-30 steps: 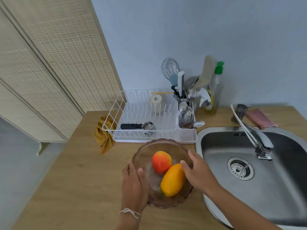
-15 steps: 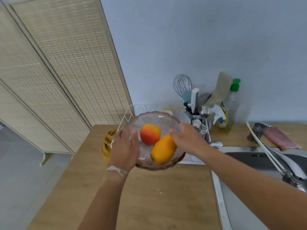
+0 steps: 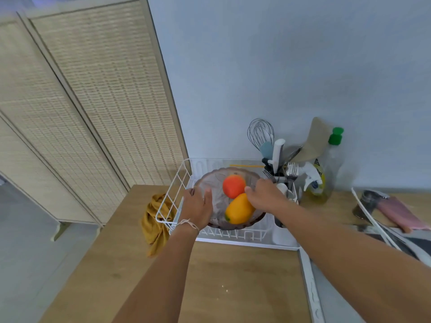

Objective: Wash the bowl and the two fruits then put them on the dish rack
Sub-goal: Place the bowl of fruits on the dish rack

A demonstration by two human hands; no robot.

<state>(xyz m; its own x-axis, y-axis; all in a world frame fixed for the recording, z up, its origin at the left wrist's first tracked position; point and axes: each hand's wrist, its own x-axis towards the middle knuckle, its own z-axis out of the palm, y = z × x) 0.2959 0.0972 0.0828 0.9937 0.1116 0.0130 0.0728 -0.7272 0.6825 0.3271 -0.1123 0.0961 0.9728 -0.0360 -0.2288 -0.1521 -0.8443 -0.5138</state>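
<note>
A clear, patterned glass bowl is held over the white wire dish rack. Inside it lie a round red-orange fruit and a longer yellow-orange fruit, touching each other. My left hand grips the bowl's left rim, with a string bracelet on the wrist. My right hand grips the right rim, its thumb over the edge near the fruits. Whether the bowl rests on the rack or hangs just above it I cannot tell.
A cutlery holder with a whisk and utensils stands at the rack's right end. A green-capped soap bottle is behind it. A mustard cloth hangs left of the rack. The tap and sink edge lie right; a pink cloth is beside the tap.
Both hands carried the bowl with the two fruits from the counter near the sink up and forward, until it is over the dish rack. The camera view tilted up.
</note>
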